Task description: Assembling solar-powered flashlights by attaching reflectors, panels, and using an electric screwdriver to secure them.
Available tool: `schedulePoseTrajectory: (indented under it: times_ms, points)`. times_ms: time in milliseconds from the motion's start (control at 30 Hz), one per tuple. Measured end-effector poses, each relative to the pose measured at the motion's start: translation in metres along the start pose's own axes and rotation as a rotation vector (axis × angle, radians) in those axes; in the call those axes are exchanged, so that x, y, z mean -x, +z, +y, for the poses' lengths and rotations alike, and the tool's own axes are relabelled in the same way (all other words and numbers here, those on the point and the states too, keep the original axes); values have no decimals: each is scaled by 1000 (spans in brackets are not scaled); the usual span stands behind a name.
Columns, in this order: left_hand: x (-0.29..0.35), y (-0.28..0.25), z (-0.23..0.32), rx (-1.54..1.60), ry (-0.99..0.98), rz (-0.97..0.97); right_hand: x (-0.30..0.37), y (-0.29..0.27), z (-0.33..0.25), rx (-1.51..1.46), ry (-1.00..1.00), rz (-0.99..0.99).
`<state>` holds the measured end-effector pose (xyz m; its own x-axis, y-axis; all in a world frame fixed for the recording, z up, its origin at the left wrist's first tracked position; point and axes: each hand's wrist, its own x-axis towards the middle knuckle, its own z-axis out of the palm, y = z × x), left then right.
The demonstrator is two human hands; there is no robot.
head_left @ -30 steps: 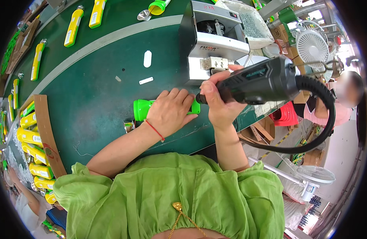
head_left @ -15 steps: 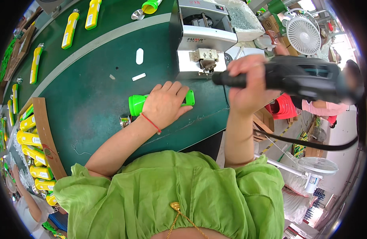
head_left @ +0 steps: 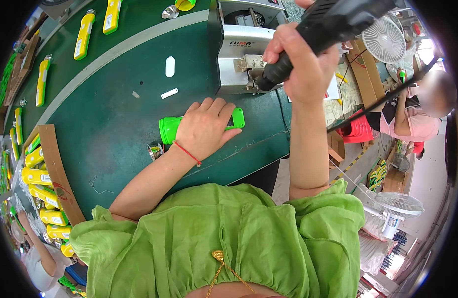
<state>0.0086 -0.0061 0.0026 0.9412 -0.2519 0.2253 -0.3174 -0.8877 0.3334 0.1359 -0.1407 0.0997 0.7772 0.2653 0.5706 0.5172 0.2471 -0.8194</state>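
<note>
On the green table lies a bright green flashlight body (head_left: 170,130). My left hand (head_left: 203,124) lies over its middle with the fingers curved round it, hiding much of it. My right hand (head_left: 308,64) grips a black electric screwdriver (head_left: 333,22), tilted with its nose down at the front of a silver screw feeder (head_left: 244,37). The bit's very tip is too small to make out. A small shiny reflector (head_left: 155,151) sits beside my left forearm. Farther up the table are a white rounded plate (head_left: 170,67) and a narrow white strip (head_left: 170,93).
Several yellow-green flashlights (head_left: 85,35) lie along the far left, others behind a cardboard strip (head_left: 60,174). A black cable (head_left: 378,104) runs right of my right arm. A person in pink (head_left: 417,119) is at the right; another person's arm (head_left: 37,243) shows lower left. White fans (head_left: 385,39) stand right.
My right hand has carried the screwdriver up and leftward, from held level at the right to nose-down at the feeder's front. My left hand stays on the flashlight body.
</note>
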Motion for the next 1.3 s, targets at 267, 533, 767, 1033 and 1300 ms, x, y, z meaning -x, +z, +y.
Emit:
schedulePoseTrajectory:
  times_ms: [267,533,767,1033,1300]
  points:
    - [0,4,-3,-6,21,52,69,3,-20,-101,-66,169]
    - [3,8,-4,-14,14,52,98,9,-14,-149,-93,185]
    - [5,5,2,7,2,50,123,13,1,23,-52,190]
    - [11,-12,-4,70,-4,5,105,14,7,-33,-8,99]
    - [79,-62,-67,302,-132,-34,105,22,-2,38,51,149]
